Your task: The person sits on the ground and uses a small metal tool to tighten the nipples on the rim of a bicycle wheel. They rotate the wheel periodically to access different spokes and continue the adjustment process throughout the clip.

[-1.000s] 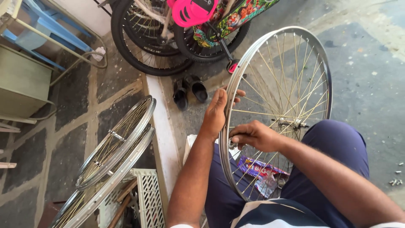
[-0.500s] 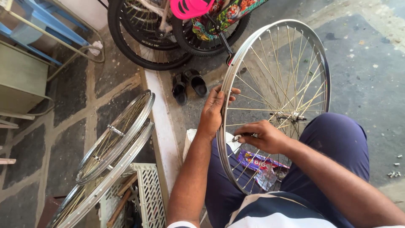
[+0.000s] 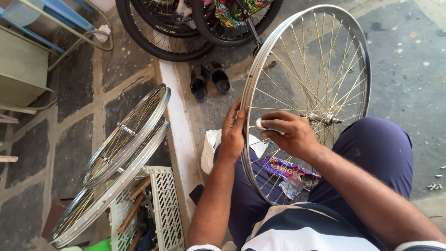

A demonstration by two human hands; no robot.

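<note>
Holding a spoked bicycle wheel upright, centre-right of frame.
Left hand, fingers closed around the rim; right hand, fingers pinched on a small silvery tool among the spokes. Wheel looks light and stiff, spokes thin and bendable; best gripped at rim.

The bicycle wheel stands upright between my knees, its hub just right of my right hand. My left hand rests on the rim's left edge. A wrapper lies behind the spokes. Sandals sit ahead, bicycle tyres beyond them. Two spare wheels lean at my left, over a plastic crate.
</note>
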